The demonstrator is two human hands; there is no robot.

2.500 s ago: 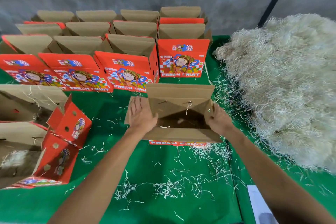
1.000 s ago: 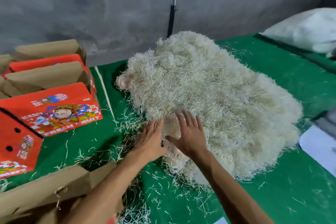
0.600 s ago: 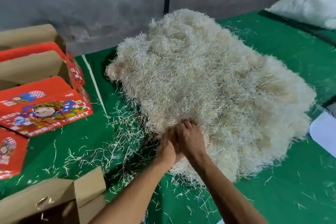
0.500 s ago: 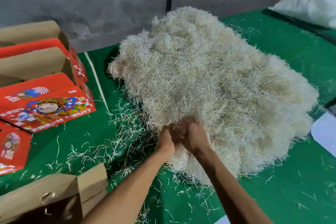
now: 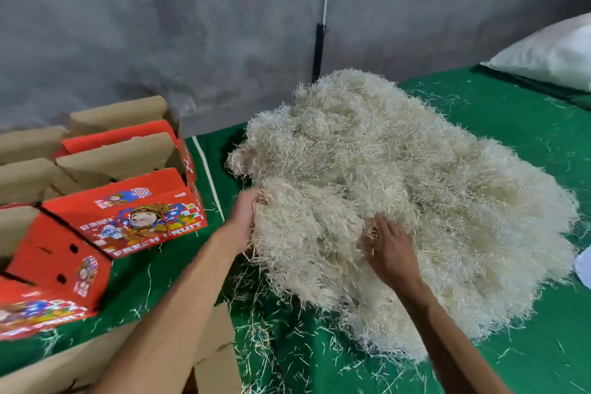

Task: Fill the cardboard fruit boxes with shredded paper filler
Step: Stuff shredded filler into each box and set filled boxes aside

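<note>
Gripping a clump of shredded paper filler [image 5: 307, 233] between my hands, left hand [image 5: 246, 221] cupped round its side, right hand [image 5: 388, 249] fingers dug in; pile fills frame centre-right, fruit boxes [image 5: 128, 201] left.

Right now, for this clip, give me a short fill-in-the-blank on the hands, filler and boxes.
1. Both hands are dug into the pile of shredded ____.
2. The left hand grips the filler on the side nearer the ____.
3. The cloth under the pile is ____.
4. The right hand holds ____ box.

Missing: paper; boxes; green; no
</note>
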